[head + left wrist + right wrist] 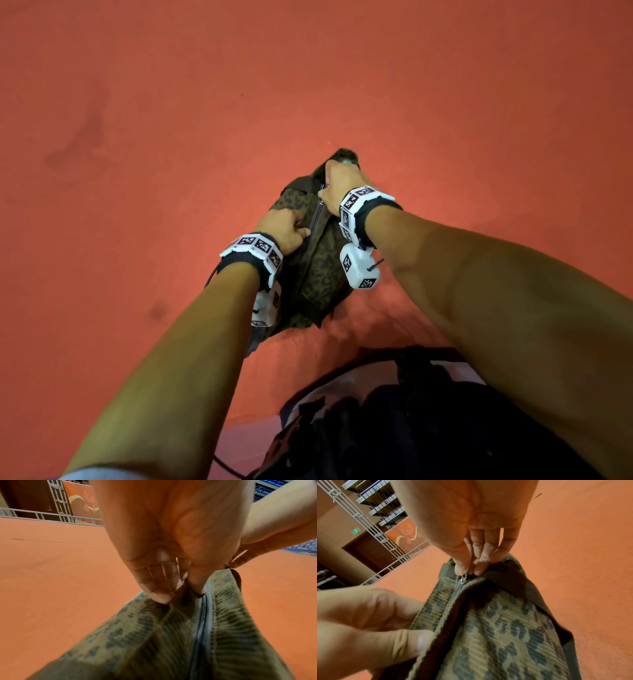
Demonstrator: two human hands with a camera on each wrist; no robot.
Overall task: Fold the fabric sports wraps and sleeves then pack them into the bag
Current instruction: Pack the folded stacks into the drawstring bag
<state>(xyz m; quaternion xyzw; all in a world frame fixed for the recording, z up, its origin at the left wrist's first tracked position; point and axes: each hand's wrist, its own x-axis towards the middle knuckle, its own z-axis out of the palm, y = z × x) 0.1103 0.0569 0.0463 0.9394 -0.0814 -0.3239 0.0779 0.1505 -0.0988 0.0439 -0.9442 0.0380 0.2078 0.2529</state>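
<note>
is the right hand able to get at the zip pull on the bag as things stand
Probably yes. The right hand is already at the far end of the bag, its thumb and fingertips right on the zip pull, nothing between them. The left hand holds the near edge, clear of it.

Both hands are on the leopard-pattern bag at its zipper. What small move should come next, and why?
Probably the right hand should draw the zipper pull along the track toward the left hand. The right fingertips pinch the pull at the far end of the bag, the left hand grips the fabric edge to brace it, and no wraps are in view. Whether this opens or closes it, I cannot tell.
</note>
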